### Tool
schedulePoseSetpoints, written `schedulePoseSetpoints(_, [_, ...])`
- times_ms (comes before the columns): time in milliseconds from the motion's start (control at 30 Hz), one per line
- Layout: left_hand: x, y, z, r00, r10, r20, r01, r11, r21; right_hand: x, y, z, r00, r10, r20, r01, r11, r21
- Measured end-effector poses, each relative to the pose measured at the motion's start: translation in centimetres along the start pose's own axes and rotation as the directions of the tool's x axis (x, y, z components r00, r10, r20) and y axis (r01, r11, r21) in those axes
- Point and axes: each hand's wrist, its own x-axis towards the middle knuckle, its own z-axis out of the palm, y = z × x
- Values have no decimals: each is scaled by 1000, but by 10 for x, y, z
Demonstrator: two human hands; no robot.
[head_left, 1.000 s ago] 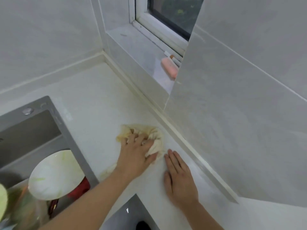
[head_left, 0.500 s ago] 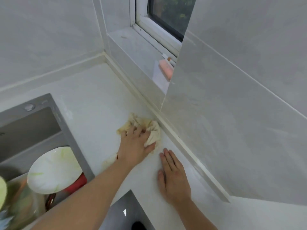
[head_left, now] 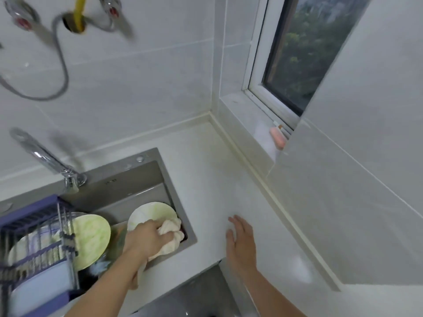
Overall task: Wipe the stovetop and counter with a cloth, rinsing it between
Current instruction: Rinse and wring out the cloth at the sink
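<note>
My left hand (head_left: 144,239) grips a bunched cream cloth (head_left: 170,236) over the right end of the steel sink (head_left: 137,170), just above a white plate (head_left: 151,213). A tail of the cloth hangs below my wrist. My right hand (head_left: 240,241) lies flat with straight fingers on the white counter (head_left: 212,179), to the right of the sink. No stovetop can be made out for certain; a dark grey surface (head_left: 196,298) shows at the bottom edge.
The sink holds plates, one green-tinted (head_left: 91,239), and a blue dish rack (head_left: 34,243) at the left. A chrome tap (head_left: 48,161) stands behind the sink. A hose and wall valves (head_left: 23,21) hang above. A pink soap bar (head_left: 278,138) lies on the window sill.
My left hand has lifted the cloth off the counter by the wall and carried it left over the sink. My right hand stays flat on the counter. The view has tilted up and left.
</note>
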Motion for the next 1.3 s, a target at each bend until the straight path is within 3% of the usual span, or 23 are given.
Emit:
schedulePoseSetpoints(67, [-7,-23,-20,994,-85,-67,57,936,-347,-19,-53,21,992,41,122,-67,974,217])
schedulePoseSetpoints(167, [-23,-47,-52,981,-173,-84,35,593,-804,-41,-130,65,892,172,418,-389,763,516])
schedulePoseSetpoints(233, [-32,-58,-72,991,-135,-10,38,351,-936,-48,-180,90,809,160,566,-541,578,611])
schedulePoseSetpoints(267, [-38,-71,-82,997,-74,20,42,308,-950,-52,-210,100,785,153,601,-579,528,621])
schedulePoseSetpoints(300, [-42,-79,-87,1000,3,26,24,310,-950,-54,-231,103,776,155,611,-596,495,632])
schedulePoseSetpoints(400, [-42,-122,-105,983,179,32,-44,404,-914,-55,-276,117,776,144,614,-584,533,613])
schedulePoseSetpoints(467, [-31,-157,-117,964,212,-160,-264,696,-668,-52,-288,130,784,111,611,-546,592,593])
schedulePoseSetpoints(500, [-22,-172,-122,940,207,-271,-313,840,-444,-52,-296,136,804,121,582,-513,638,575])
schedulePoseSetpoints(533, [-12,-184,-127,911,218,-351,-312,919,-240,-50,-296,146,828,151,540,-483,682,550])
schedulePoseSetpoints(600, [8,-209,-136,912,185,-365,-277,936,-219,-47,-299,168,875,202,441,-430,744,511])
schedulePoseSetpoints(700, [38,-226,-142,946,49,-322,-222,819,-529,-43,-309,183,916,205,345,-363,790,495])
schedulePoseSetpoints(800, [70,-234,-150,955,-58,-292,-146,764,-628,-32,-317,187,935,169,312,-303,838,453])
schedulePoseSetpoints(1033, [121,-235,-155,990,25,-141,-76,927,-368,3,-330,173,945,66,319,-189,909,372])
schedulePoseSetpoints(1200, [102,-235,-112,971,10,-240,-72,965,-252,30,-335,166,931,16,365,-150,927,343])
schedulePoseSetpoints(1300, [94,-228,-108,958,87,-275,-118,988,-96,41,-337,174,915,-12,404,-143,925,352])
